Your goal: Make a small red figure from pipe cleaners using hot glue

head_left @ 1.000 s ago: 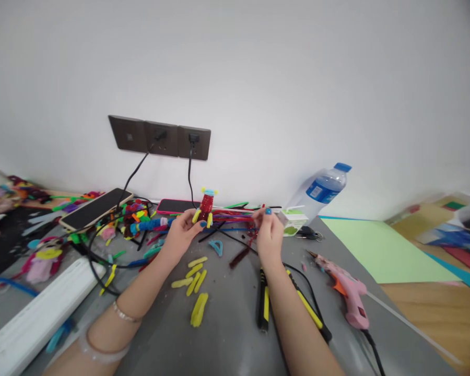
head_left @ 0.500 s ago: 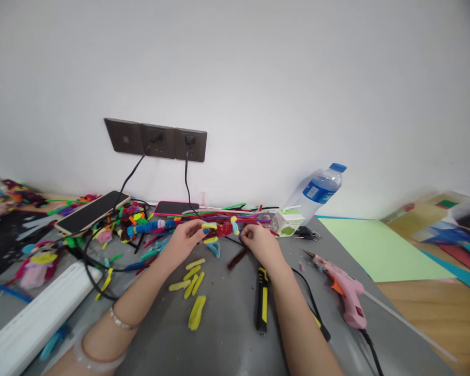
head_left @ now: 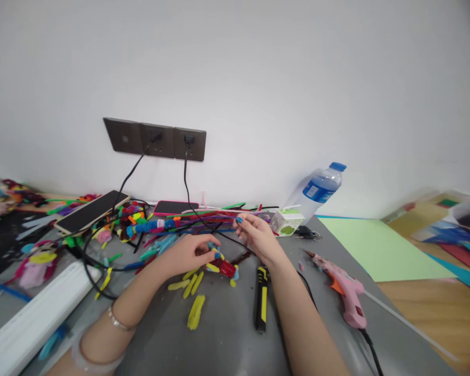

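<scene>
A small red pipe-cleaner figure (head_left: pixel 227 268) with yellow and light-blue ends lies low over the grey table. My left hand (head_left: pixel 190 253) has its thumb and forefinger around the figure's left end, which the fingers partly hide. Farther back and to the right, my right hand (head_left: pixel 257 237) is raised with thumb and forefinger pinched together; anything between them is too small to make out. Several short yellow pipe-cleaner pieces (head_left: pixel 196 312) lie in front of my left hand. A dark brown strip (head_left: pixel 241 258) rests just behind the figure.
A black-and-yellow utility knife (head_left: pixel 261 300) lies beside my right forearm. The pink glue gun (head_left: pixel 350 300) sits at right, near light-green paper (head_left: pixel 379 250). A bottle (head_left: pixel 321 187) and small box (head_left: pixel 287 222) stand behind; a white power strip (head_left: pixel 43 318) is at left.
The red figure has moved down and toward me with my left hand, and now tilts lower on its right. My right hand has risen slightly, away from the figure.
</scene>
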`<move>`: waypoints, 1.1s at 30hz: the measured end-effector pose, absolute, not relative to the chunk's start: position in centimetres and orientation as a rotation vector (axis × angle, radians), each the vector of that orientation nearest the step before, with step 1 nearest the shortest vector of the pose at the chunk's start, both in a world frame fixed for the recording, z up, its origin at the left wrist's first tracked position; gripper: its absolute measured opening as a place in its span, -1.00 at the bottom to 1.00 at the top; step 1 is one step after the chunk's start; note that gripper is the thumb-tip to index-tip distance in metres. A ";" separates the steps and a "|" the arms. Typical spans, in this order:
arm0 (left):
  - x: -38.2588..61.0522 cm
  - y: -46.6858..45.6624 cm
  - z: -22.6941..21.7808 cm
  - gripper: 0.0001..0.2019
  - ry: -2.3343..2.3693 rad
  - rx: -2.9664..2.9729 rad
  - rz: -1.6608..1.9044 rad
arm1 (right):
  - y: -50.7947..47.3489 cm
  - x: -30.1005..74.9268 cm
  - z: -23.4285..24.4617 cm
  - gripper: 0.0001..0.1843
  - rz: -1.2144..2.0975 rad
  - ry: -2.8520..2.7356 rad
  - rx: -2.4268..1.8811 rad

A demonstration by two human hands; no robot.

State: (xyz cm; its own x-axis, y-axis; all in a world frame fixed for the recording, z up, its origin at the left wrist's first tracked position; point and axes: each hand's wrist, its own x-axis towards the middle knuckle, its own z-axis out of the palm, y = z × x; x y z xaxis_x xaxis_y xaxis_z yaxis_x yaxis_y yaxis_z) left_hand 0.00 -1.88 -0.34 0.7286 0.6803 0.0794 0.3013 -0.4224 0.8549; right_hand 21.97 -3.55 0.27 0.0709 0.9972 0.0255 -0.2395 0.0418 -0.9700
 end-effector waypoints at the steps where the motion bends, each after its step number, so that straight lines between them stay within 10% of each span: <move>1: -0.1 -1.9 -0.3 -0.73 0.751 2.034 0.518 | -3.6 21.9 0.3 -0.65 1.285 -0.954 -1.014; 33: 0.8 -1.9 0.0 -0.93 0.852 2.155 1.134 | -4.4 19.2 0.4 -0.86 1.200 -1.321 -0.967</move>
